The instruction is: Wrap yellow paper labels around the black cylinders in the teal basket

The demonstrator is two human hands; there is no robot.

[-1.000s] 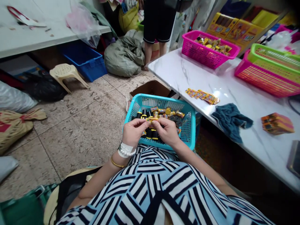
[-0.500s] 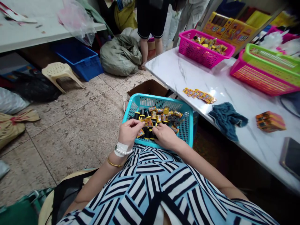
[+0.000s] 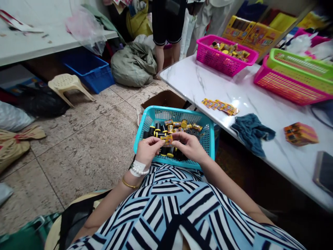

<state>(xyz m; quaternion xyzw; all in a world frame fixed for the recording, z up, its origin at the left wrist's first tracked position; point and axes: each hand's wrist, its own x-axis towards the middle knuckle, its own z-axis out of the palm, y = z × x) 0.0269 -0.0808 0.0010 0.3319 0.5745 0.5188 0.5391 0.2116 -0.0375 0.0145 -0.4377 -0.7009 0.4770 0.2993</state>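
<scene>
Above a turquoise basket (image 3: pixel 213 139) on my lap, my left hand (image 3: pixel 148 150) pinches the left end of a small yellow printed label (image 3: pixel 167 140). At the label's right end is my right hand (image 3: pixel 191 146), its thumb and fingers closed on that edge. Inside the basket lie several small black cylinders with yellow caps (image 3: pixel 171 152). Several similar cylinders wrapped in yellow labels (image 3: pixel 197 127) lie toward its far side. My hands hide some of the basket's contents.
A marble-patterned table (image 3: pixel 187 74) at right holds a label strip (image 3: pixel 220 106), a blue cloth (image 3: pixel 252 133), a label stack (image 3: pixel 301 133), a phone (image 3: pixel 324 172) and a pink basket (image 3: pixel 226 64) of cylinders. A cardboard box (image 3: pixel 163 99) stands beyond my basket. Someone's legs (image 3: pixel 168 55) show behind.
My right hand has risen from among the cylinders to the label's right edge. My left hand still holds the label, now slightly further right.
</scene>
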